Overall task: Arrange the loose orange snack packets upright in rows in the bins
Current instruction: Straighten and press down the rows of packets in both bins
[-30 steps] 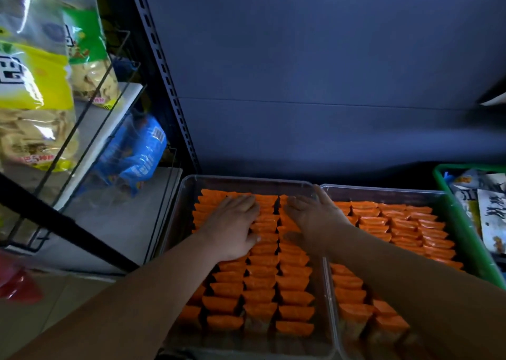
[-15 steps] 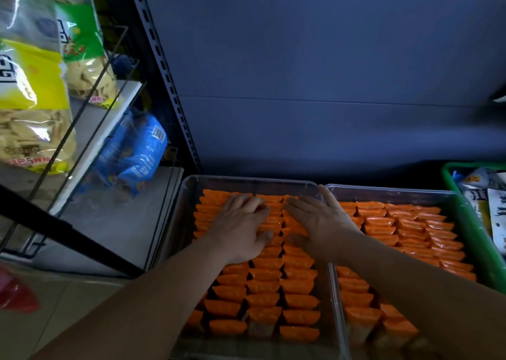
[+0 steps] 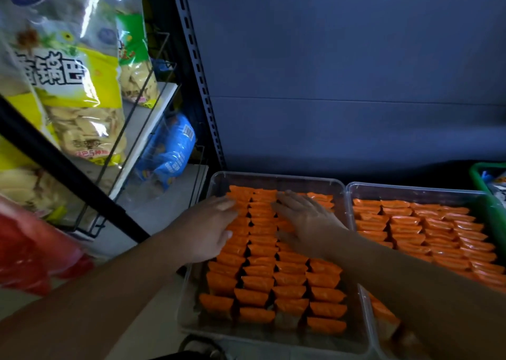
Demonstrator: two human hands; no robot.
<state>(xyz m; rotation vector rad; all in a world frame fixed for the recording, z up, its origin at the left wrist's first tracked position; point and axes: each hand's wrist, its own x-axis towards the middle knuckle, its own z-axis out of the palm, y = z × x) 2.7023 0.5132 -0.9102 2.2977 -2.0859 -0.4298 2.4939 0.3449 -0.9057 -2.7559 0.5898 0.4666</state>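
Note:
Two clear plastic bins stand side by side on a dark shelf. The left bin (image 3: pixel 276 178) holds several rows of upright orange snack packets (image 3: pixel 260 277). My left hand (image 3: pixel 210 228) lies flat on the leftmost row near the back, its fingers straight. My right hand (image 3: pixel 306 220) rests palm down on the rows right of the middle, fingers spread toward the back wall. The right bin (image 3: pixel 410 191) holds more rows of orange packets (image 3: pixel 427 231); my right forearm crosses its near corner.
A wire rack at the left carries large yellow snack bags (image 3: pixel 82 107) and a blue bag (image 3: pixel 169 151). A red bag (image 3: pixel 30 253) sits at the lower left. A green basket (image 3: pixel 477 179) stands at the far right. A dark back panel rises behind the bins.
My hands have moved apart across the left bin: the left hand slid to the leftmost row, and the right hand stays flat on the rows beside it. The camera shifted left.

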